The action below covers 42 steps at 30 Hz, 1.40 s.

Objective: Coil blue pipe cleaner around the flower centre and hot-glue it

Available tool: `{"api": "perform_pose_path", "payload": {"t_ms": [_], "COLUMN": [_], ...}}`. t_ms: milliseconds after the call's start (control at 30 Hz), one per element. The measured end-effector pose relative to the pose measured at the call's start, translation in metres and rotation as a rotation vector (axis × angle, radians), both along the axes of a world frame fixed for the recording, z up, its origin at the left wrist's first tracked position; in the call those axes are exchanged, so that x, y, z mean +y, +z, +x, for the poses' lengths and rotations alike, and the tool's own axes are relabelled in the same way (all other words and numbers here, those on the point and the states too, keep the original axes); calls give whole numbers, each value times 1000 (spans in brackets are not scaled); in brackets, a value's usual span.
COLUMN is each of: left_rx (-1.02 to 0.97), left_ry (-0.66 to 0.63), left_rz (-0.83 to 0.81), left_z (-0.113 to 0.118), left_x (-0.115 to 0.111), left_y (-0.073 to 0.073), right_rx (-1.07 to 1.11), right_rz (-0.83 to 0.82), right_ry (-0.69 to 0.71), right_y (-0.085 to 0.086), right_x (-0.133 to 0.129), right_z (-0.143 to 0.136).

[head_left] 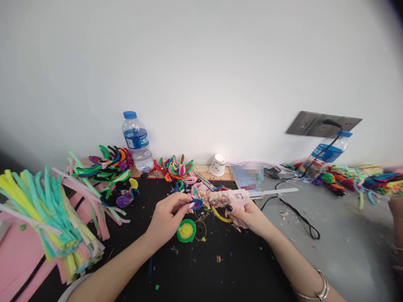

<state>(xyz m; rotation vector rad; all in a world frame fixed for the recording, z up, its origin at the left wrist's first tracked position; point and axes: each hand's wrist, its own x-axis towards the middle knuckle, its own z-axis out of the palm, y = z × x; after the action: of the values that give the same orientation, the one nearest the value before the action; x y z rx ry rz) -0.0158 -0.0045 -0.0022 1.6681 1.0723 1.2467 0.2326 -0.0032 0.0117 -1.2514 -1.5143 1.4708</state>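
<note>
Between the fingertips of my left hand (174,214) is a small blue pipe-cleaner piece (197,204), pinched at its edge. My right hand (248,216) is wrapped round a pale pink glue gun (237,198), its decorated front pointing left towards the blue piece. I cannot tell whether the nozzle touches it. A long translucent glue stick (280,191) sticks out of the gun's back. Below the blue piece lies a green disc with a yellow centre (186,230), beside a thin gold ring (200,231). A yellow curved strip (221,215) lies under the gun.
Pipe-cleaner bundles (37,209) crowd the left. Water bottles stand at the back left (136,140) and lean at the back right (327,153). A paper cup (218,165) and scissors (204,181) lie beyond my hands. A black cord (302,218) runs over the grey table; another person's hand (397,214) shows at right.
</note>
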Motion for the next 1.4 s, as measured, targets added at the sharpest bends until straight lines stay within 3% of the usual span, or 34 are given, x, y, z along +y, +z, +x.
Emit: {"api": "perform_pose_path", "payload": {"t_ms": [1400], "left_rx": [-284], "left_ry": [109], "left_rz": [-191], "left_z": [7], "left_x": [2], "left_y": [13], "right_rx": [-26], "right_rz": [16], "right_ry": [50], "right_y": [-4], "right_x": [0], "right_z": [1]}}
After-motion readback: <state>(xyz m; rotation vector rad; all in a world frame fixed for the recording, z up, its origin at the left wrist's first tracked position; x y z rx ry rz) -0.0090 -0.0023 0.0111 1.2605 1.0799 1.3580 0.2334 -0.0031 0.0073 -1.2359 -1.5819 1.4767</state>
